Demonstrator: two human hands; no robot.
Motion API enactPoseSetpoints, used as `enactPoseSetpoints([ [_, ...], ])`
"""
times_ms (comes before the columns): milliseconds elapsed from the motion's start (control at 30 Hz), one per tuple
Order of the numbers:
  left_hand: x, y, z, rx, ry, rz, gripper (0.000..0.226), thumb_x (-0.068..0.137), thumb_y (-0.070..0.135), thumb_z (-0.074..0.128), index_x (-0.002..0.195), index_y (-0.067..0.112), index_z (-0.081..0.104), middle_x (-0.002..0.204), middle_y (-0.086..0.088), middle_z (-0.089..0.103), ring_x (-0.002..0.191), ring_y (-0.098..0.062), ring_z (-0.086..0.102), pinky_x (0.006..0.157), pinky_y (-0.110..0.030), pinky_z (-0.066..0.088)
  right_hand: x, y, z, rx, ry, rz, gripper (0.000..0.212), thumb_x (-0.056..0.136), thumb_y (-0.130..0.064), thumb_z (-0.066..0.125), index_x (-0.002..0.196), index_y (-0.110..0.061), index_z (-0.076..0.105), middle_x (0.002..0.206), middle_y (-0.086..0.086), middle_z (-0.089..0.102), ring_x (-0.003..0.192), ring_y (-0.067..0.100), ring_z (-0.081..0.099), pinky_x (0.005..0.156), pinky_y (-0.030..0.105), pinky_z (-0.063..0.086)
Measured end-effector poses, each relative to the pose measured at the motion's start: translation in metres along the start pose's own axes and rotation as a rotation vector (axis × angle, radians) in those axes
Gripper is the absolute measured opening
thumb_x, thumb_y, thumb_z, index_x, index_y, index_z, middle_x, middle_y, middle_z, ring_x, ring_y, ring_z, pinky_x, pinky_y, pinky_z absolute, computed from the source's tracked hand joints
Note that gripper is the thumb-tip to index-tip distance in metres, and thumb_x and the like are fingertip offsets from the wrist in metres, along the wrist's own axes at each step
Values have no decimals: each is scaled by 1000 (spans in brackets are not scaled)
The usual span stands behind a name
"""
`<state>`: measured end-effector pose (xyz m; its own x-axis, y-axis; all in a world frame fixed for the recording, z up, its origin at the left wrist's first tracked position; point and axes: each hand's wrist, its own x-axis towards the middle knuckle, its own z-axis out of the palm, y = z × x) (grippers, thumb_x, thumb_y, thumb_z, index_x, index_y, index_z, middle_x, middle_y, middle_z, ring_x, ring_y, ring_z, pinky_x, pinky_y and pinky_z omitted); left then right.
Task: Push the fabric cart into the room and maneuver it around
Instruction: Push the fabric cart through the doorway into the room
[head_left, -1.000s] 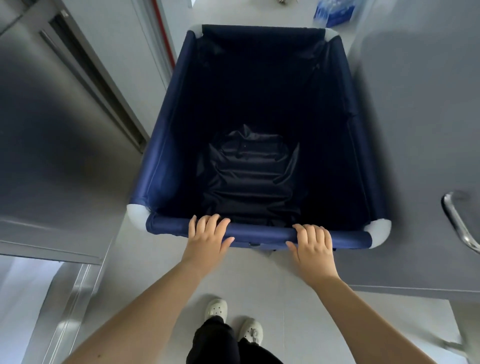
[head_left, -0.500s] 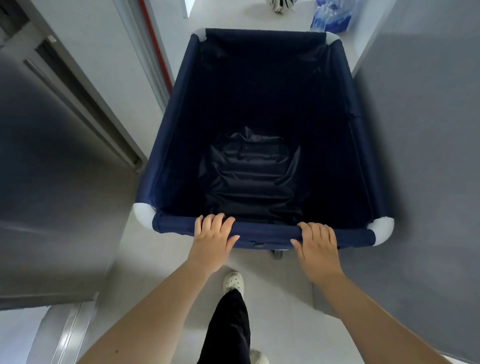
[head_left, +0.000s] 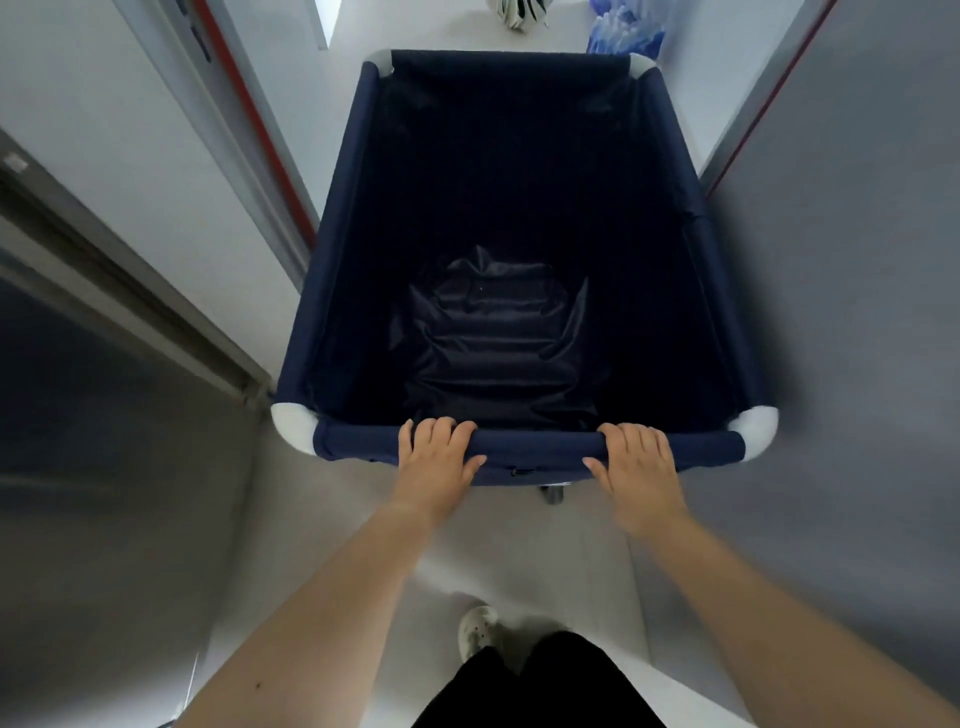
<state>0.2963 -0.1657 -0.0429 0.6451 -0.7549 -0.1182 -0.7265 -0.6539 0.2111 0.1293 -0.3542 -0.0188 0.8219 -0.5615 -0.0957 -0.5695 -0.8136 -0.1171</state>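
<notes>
1. Soft, dim indoor light; the floor (head_left: 524, 540) is brightest.
2. The fabric cart (head_left: 519, 208) interior sinks into near-black shadow.
3. Wide-angle distortion bends door frames; edges are slightly blurred.

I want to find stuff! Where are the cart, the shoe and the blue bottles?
cart (head_left: 524, 449), head view, near top rail.
shoe (head_left: 477, 631), head view, white toe top.
blue bottles (head_left: 626, 34), head view, middle of the pack.
</notes>
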Motion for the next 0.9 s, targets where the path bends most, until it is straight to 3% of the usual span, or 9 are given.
enactPoseSetpoints([
  [500,185,-27,-34,4,-54,-46,46,94,45,38,134,23,34,132,-2,44,127,-23,33,115,-48,6,188,15,-14,-29,13,-16,41,81,-33,67,107,-4,56,98,15,61,91,36,57,92,50,44],
  [733,280,-27,-46,9,-73,-88,47,94,45,38,135,23,33,133,-2,43,128,-23,32,115,-49,5,286,38,-27,1,-8,-53,41,87,-36,57,113,-5,53,105,15,59,98,36,53,99,49,37],
  [900,346,-27,-59,-23,-109,-81,46,95,44,37,135,23,32,135,-3,42,129,-23,31,115,-49,4,354,54,-35,-33,-79,-56,48,92,-45,42,124,-9,43,118,11,52,110,30,44,107,43,25],
])
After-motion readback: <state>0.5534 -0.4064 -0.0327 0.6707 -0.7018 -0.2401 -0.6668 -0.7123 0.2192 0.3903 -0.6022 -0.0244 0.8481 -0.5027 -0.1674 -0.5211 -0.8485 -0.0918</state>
